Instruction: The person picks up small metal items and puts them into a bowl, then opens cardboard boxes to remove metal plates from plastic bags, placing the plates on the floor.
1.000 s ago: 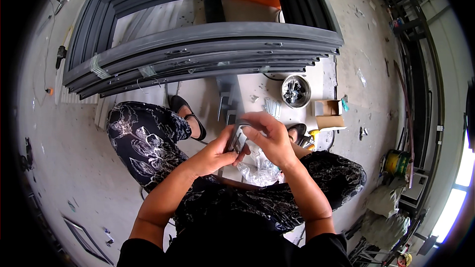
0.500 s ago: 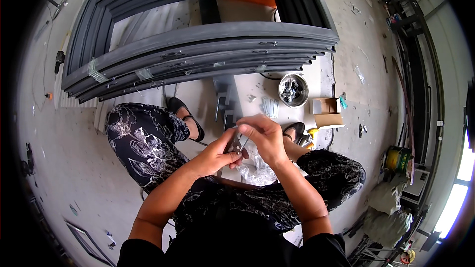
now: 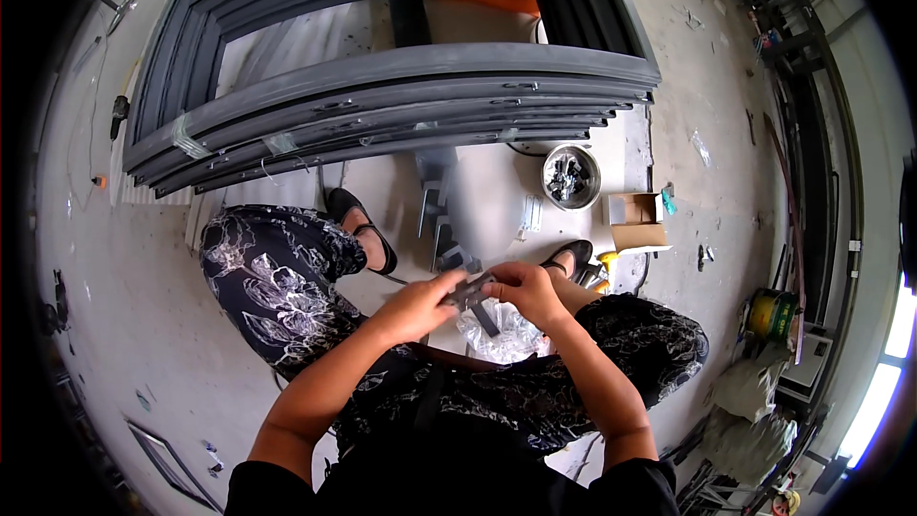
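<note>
Above my lap, both hands meet at a small dark grey metal fitting (image 3: 470, 293) with a flat strip that points down toward my lap. My left hand (image 3: 418, 308) grips its left end between thumb and fingers. At the other end, the fingers of my right hand (image 3: 523, 290) are closed on the same piece. Its exact kind is too small to make out. Just beneath lies a crumpled clear plastic bag (image 3: 511, 336). Beyond my hands, grey metal brackets (image 3: 432, 201) lie on the floor.
Stacked dark grey frames (image 3: 401, 72) stand ahead of me. To the right are a round metal bowl (image 3: 571, 177) of small dark parts and an opened cardboard box (image 3: 638, 222). Yellow-handled tools (image 3: 604, 268) lie by my right foot; a drill (image 3: 118, 117) lies far left.
The fitting has turned, and its strip now points downward. Both hands have come lower, toward my lap, and the right one has shifted right. A pale blurred patch now shows beyond them.
</note>
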Available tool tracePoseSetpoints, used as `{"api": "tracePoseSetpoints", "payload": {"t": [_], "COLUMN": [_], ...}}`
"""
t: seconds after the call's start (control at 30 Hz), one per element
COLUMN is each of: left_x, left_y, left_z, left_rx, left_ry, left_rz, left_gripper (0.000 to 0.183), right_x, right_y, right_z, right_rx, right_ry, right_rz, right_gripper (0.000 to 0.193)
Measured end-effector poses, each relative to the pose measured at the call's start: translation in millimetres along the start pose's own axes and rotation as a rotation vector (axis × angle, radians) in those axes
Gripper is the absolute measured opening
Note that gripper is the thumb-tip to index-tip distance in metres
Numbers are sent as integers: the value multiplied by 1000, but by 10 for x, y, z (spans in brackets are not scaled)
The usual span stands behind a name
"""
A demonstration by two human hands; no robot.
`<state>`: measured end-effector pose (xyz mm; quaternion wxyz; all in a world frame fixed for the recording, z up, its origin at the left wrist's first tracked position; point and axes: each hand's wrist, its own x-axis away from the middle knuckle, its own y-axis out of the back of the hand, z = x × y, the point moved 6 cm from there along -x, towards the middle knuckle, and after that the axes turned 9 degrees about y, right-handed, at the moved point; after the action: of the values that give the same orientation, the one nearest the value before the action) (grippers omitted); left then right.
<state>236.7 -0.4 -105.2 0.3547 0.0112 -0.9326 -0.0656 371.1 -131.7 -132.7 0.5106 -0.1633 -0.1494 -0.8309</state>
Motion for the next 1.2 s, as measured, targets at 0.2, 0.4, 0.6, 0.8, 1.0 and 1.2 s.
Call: {"api": "tracePoseSetpoints", "payload": {"t": [0.2, 0.4, 0.6, 0.8, 1.0, 1.2], "left_x": [-10, -88, -172, -259, -368, -397], "left_y": [483, 463, 473, 430, 474, 443], "left_z": [-85, -170, -271, -240, -82, -77], "left_rx": [-280, -271, -304, -347, -377, -378], "left_ry": [-81, -63, -40, -13, 10, 62], "left_rz": [-573, -527, -506, -490, -514, -521], "left_gripper": [38, 33, 31, 29, 30, 29], "right_x": [-436, -521, -621, -1151, -1649, -1549], "right_y": [616, 533, 412, 865, 1068, 349], "right_z": [-1363, -2713, -2849, -2174, -1953, -1628], "right_rx": [504, 496, 519, 850, 883, 686], "right_ry": [-291, -464, -466, -230, -162, 206], "right_rz": [-286, -211, -53, -371, -431, 31], "right_gripper": [33, 35, 31, 21, 13, 42]}}
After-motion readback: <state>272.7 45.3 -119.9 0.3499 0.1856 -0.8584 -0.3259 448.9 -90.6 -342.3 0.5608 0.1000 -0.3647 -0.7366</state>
